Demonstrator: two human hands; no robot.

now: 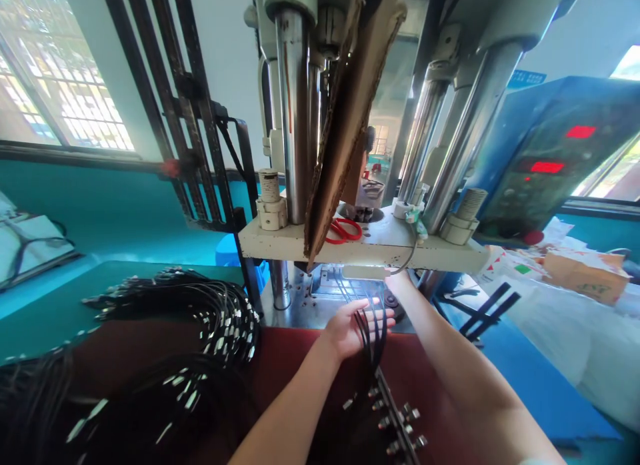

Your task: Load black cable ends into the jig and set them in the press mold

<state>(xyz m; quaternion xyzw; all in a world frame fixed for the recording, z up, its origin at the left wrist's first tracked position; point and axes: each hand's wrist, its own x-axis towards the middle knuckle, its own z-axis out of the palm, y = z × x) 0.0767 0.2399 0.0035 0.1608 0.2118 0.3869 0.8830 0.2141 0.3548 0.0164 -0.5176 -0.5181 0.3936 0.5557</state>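
My left hand (353, 328) is palm up in front of the press, fingers stretched out, with several black cables (373, 335) lying across them. The cables run from the metal bed (305, 311) down to a dark strip (397, 418) with small metal connectors near the bottom. My right arm reaches under the pale press plate (425, 253); only part of my right hand (396, 278) shows at the plate's lower edge, and its fingers are hidden. Behind my left hand, a clear mould area (340, 281) lies beneath the plate.
Bundles of black cables (225, 311) with metal ends lie at the left. Red-handled scissors (344, 230) and a cardboard sheet (345, 131) are on the press. Steel columns (293, 118) rise above. A control box (555, 151) with red displays stands right, above white bags (575, 331).
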